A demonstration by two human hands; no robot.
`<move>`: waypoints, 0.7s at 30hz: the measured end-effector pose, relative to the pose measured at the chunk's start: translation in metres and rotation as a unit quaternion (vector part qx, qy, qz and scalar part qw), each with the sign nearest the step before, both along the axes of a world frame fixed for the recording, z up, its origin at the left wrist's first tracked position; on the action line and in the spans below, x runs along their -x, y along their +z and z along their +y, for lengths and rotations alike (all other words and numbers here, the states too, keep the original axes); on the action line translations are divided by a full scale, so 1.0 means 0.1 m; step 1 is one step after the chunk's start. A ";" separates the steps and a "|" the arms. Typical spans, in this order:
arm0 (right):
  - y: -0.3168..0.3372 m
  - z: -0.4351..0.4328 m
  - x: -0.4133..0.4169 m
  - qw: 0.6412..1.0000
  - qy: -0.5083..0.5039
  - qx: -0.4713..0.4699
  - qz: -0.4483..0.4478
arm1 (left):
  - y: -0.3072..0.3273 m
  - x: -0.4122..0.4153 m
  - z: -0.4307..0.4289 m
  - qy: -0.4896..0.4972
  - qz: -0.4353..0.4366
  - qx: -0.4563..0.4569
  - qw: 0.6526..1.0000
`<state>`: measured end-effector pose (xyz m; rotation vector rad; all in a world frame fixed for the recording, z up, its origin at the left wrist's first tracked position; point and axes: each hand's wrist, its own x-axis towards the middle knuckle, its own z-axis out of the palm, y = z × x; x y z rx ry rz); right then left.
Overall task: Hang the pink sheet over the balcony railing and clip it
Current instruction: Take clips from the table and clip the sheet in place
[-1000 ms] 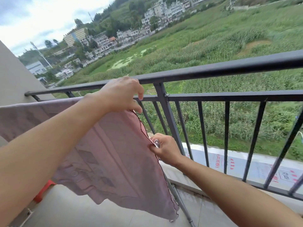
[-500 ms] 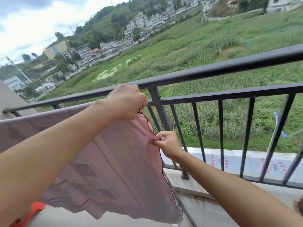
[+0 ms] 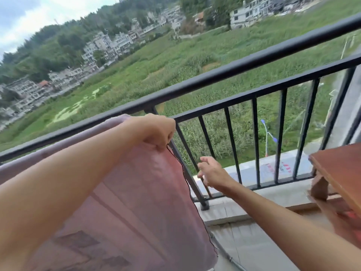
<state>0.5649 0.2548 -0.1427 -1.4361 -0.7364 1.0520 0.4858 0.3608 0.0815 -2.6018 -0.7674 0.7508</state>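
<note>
The pink sheet hangs down on the balcony side of the black metal railing, its top draped over the rail at the left. My left hand is shut on the sheet's upper right corner, just below the top rail beside a railing post. My right hand is a little to the right of the sheet's dark-stitched edge, apart from it, fingers spread and holding nothing. No clip is visible in either hand.
A reddish-brown wooden table stands at the right, close to the railing. A low concrete kerb runs under the railing bars. Beyond lie green fields and buildings. A thin metal rod leans on the floor below the sheet.
My right hand has let go of the sheet's edge and moved right with fingers spread. The small object it held no longer shows. The view swung right, showing the table.
</note>
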 end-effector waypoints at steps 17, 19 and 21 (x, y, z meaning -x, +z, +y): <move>0.03 -0.20 -0.36 0.997 -0.010 0.006 0.081 | 0.07 -0.06 0.05 -0.022 -0.002 0.056 0.998; 0.00 -0.16 -0.33 0.989 -0.032 -0.029 0.143 | 0.06 -0.07 0.06 -0.025 0.008 0.061 0.998; -0.01 -0.13 -0.30 0.973 -0.057 -0.068 0.213 | 0.05 -0.08 0.06 -0.028 0.013 0.061 0.998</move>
